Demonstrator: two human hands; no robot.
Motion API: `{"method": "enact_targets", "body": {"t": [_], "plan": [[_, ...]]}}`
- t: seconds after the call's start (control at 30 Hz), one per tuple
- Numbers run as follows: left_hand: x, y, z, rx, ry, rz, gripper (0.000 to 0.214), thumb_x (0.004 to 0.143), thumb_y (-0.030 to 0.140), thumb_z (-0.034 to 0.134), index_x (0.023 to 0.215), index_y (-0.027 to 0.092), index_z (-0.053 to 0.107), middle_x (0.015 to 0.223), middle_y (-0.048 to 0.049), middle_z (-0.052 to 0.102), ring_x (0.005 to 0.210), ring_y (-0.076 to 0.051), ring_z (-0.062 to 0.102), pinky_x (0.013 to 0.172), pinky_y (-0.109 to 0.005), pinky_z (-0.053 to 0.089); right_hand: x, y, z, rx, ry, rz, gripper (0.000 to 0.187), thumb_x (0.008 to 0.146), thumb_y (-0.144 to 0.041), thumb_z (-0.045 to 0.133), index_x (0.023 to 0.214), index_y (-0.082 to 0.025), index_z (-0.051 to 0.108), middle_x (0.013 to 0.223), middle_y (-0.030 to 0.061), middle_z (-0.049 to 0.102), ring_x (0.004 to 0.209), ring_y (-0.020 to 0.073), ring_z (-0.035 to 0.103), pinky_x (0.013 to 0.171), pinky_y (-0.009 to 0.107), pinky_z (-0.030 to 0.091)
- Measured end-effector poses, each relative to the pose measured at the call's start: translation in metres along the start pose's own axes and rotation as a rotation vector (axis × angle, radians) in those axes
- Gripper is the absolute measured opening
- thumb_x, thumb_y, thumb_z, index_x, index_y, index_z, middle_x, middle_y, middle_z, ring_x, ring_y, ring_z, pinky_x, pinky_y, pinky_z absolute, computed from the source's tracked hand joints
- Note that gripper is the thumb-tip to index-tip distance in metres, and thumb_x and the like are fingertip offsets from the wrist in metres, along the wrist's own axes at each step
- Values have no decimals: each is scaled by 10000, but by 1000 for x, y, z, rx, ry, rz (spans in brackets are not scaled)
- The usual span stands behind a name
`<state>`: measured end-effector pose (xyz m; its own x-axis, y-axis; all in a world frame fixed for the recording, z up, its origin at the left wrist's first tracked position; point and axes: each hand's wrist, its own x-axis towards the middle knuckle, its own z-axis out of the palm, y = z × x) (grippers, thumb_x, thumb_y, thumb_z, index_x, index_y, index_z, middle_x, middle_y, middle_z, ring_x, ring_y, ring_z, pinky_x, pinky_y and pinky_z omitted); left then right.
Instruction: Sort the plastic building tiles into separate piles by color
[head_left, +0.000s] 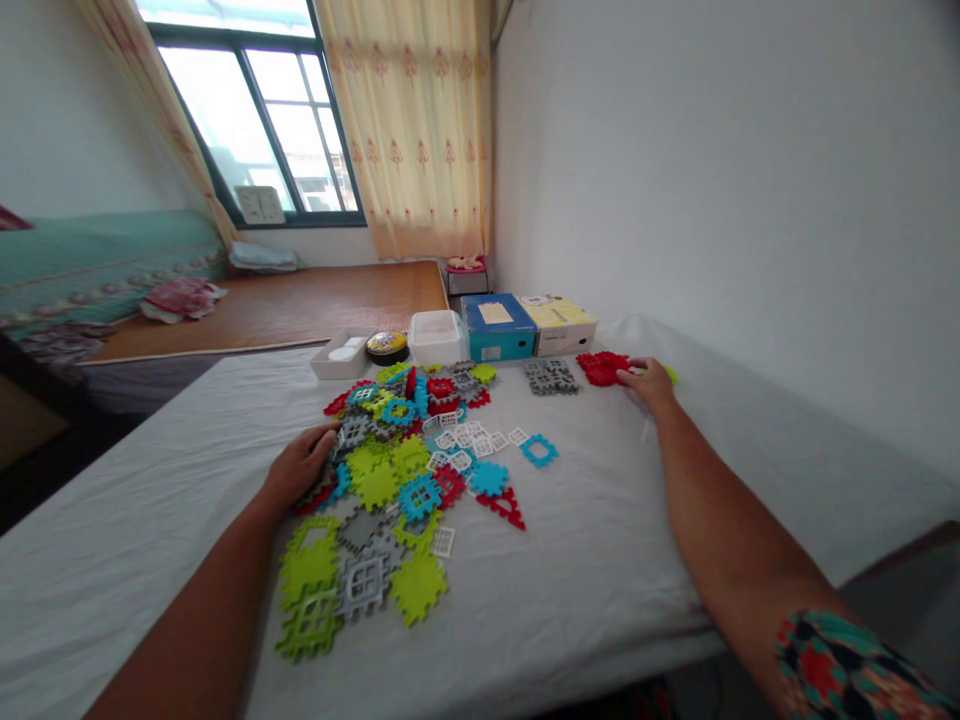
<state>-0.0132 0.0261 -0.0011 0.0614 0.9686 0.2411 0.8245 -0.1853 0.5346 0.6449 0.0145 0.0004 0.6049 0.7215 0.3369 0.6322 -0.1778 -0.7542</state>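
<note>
A heap of flat interlocking plastic tiles (390, 480) in green, grey, blue, red and white lies spread on the white-sheeted table (585, 570). My left hand (304, 465) rests on the heap's left edge, fingers curled over grey and red tiles. Far to the right, my right hand (649, 380) reaches a stack of red tiles (601, 367), fingers closed at its right side, with a bit of green showing beyond the hand. A stack of grey tiles (550, 376) sits just left of the red one.
Along the table's far edge stand a white tray (341, 357), a round black-and-yellow tin (387, 346), a clear plastic tub (436, 337), a blue box (498, 326) and a yellow-white box (558, 324). The wall runs close on the right. Behind are a wooden platform and window.
</note>
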Motion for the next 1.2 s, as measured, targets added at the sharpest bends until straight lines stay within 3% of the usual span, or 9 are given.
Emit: {"method": "enact_targets", "body": {"t": [0.17, 0.4, 0.47, 0.57, 0.7, 0.83, 0.93, 1.03, 1.2], "plan": [[1, -1, 0, 10, 0, 11, 644, 843, 580, 352, 1241, 171, 649, 1268, -79, 660, 1171, -260, 597, 1047, -362, 430, -1, -2, 28, -193, -7, -88, 445, 695, -403, 728, 1049, -153, 628, 1018, 127, 683, 830, 235, 638, 694, 337, 518], [0, -2, 1, -6, 12, 27, 621, 844, 574, 371, 1222, 176, 661, 1245, -70, 674, 1161, -262, 604, 1045, -362, 434, -13, -40, 23, -248, -46, -268, 457, 755, -529, 659, 1018, -156, 676, 1000, 153, 687, 900, 271, 612, 797, 389, 485], [-1, -1, 1, -9, 13, 16, 618, 842, 571, 376, 1224, 176, 660, 1240, -70, 676, 1158, -262, 605, 1043, -361, 436, -28, -70, 20, -136, -265, -400, 379, 792, -489, 626, 977, -164, 683, 958, 120, 703, 856, 233, 625, 786, 355, 487], [-1, 1, 1, -10, 0, 11, 625, 846, 569, 373, 1231, 165, 654, 1257, -79, 665, 1163, -260, 601, 1054, -363, 425, -70, -122, 19, -5, -852, -605, 360, 784, -500, 645, 929, -174, 694, 881, 57, 716, 772, 176, 638, 720, 286, 484], [-2, 3, 0, -6, -1, 6, 607, 852, 559, 370, 1228, 176, 655, 1255, -73, 666, 1167, -258, 597, 1057, -368, 419, -145, -181, 16, -205, -1413, -791, 445, 756, -594, 673, 934, -188, 706, 820, 30, 718, 712, 150, 637, 648, 241, 441], [-2, 4, 0, -18, 6, 8, 610, 851, 560, 374, 1235, 175, 649, 1252, -76, 667, 1170, -250, 593, 1047, -358, 425, -197, -205, 14, -592, -1276, -927, 574, 659, -647, 726, 980, -173, 683, 856, 90, 716, 745, 224, 649, 592, 270, 391], [-2, 4, 1, -21, 7, 0, 615, 850, 563, 366, 1230, 172, 650, 1244, -75, 671, 1163, -247, 595, 1045, -356, 424, -204, -204, 12, -632, -1174, -989, 453, 699, -501, 734, 1029, -198, 667, 887, 90, 719, 760, 233, 652, 573, 270, 367], [-3, 6, 0, -31, -1, 3, 609, 848, 561, 367, 1227, 177, 651, 1244, -70, 672, 1167, -245, 591, 1052, -357, 417, -190, -198, 9, -518, -1196, -986, 312, 703, -337, 744, 998, -258, 684, 860, 32, 726, 720, 178, 639, 580, 250, 372], [-4, 8, -2, -37, 10, -5, 597, 830, 565, 393, 1207, 191, 666, 1234, -61, 680, 1140, -251, 607, 1038, -357, 434, -127, -173, 5, -30, -1499, -806, 257, 754, -330, 716, 982, -212, 706, 880, 10, 719, 752, 129, 638, 678, 235, 461]]}}
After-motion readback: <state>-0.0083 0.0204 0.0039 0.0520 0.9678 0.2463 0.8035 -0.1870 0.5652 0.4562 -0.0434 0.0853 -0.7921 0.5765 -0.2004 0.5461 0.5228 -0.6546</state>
